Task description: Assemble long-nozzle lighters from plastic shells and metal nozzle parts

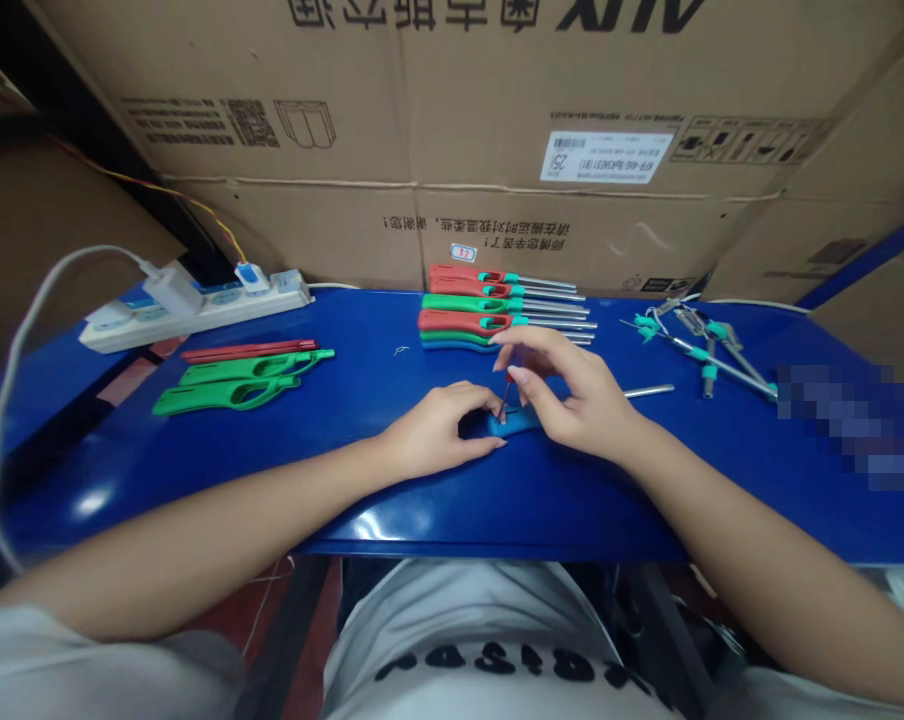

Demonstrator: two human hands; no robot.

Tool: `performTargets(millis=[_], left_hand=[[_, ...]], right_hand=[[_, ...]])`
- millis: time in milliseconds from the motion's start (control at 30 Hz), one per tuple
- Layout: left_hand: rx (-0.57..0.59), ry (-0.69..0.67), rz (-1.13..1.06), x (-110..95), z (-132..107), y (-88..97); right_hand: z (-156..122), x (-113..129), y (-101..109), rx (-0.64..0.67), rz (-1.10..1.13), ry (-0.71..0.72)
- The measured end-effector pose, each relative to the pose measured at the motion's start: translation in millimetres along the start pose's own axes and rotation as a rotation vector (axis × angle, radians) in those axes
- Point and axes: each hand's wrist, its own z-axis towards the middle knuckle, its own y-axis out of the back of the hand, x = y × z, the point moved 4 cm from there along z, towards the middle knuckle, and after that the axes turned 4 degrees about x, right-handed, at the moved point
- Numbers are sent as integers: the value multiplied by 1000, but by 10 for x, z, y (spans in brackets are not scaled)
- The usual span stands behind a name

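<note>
A blue long-necked lighter [523, 420] lies on the table in front of me, its metal tube pointing right. My left hand [446, 428] pinches the handle end between thumb and fingers. Above that handle, my right hand [583, 392] grips a small screwdriver [506, 392] with a red top, its thin shaft pointing down at the handle near my left fingertips. My right hand covers the lighter's middle. Just behind is a stack of red, green and blue lighters [463, 320] with metal tubes.
Green and red handle shells [231, 393] lie at left, below a white power strip [219, 305]. To the right are loose metal tubes [726, 365] with teal parts and wires. A large cardboard box [362, 120] stands along the back of the blue table [272, 490].
</note>
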Motion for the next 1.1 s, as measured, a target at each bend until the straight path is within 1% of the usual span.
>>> performTargets(millis=[100, 167, 233, 267, 333, 400, 467, 533, 600, 667, 767, 800, 867, 967, 1033, 1100], left_hand=[[6, 1, -1, 1, 4, 0], [7, -4, -10, 0, 8, -2], [3, -9, -19, -1, 8, -7], [2, -12, -23, -3, 8, -10], [11, -13, -27, -7, 4, -18], [24, -11, -28, -13, 0, -23], [31, -12, -30, -20, -2, -21], [32, -17, -35, -28, -3, -16], [31, -22, -41, -34, -3, -12], [30, -19, -37, -38, -3, -10], [32, -12, -40, -40, -2, -14], [33, -11, -42, -40, -2, -16], [31, -14, -40, -40, -2, -19], [16, -26, -25, -38, -4, -20], [7, -30, -23, -33, -6, -19], [13, -23, -32, -25, -6, -22]], right_hand=[[-14, -1, 41, -130, -135, 32], [-22, 23, 61, -176, -248, 79], [-19, 46, 59, -145, -283, 109], [-13, 51, 52, -112, -260, 106], [0, 53, 34, -52, -149, 74], [8, 46, 25, -43, -38, 36], [4, 40, 47, -110, -38, 32], [-9, 48, 89, -205, -148, 68], [-19, 75, 114, -246, -256, 128], [-12, 97, 104, -198, -257, 151], [11, 94, 47, -57, -73, 76], [13, 90, 33, -37, -29, 52], [4, 88, 38, -75, -62, 46], [-27, 104, 77, -175, -262, 128], [-32, 106, 66, -135, -293, 152], [-23, 91, 29, -40, -188, 106]])
